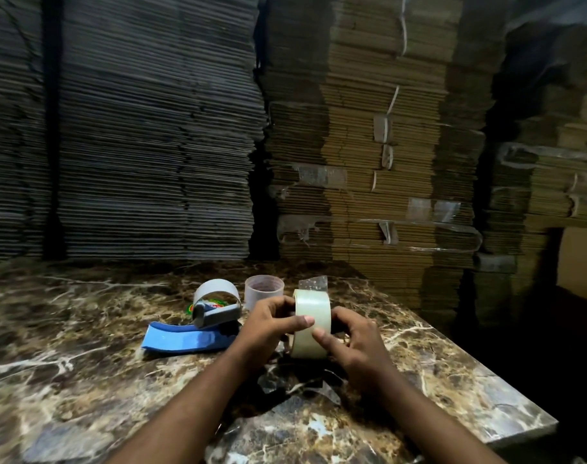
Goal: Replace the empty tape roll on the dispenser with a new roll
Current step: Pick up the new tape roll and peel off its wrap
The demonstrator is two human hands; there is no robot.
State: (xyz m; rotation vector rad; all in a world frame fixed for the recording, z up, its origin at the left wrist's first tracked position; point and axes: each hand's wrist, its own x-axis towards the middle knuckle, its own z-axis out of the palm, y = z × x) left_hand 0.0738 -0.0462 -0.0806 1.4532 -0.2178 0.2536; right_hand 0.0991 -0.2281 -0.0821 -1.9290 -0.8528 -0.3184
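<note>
Clear new roll (pixel 311 324) on edge — blue-handled dispenser (pixel 198 326) lying left.

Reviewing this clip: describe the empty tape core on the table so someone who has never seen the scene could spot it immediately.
Start at the marble table in front of the stacked cardboard. Near its far edge, beyond the left hand and just right of the dispenser, stands the empty core. Unlike the full clear roll held in both hands, it is a bare, pale, translucent ring standing on end with no tape wound on it.

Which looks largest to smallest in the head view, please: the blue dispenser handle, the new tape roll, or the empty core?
1. Blue dispenser handle, the longest.
2. New tape roll, though it is held nearer the camera.
3. Empty core, smallest, but it stands farther back.
</note>
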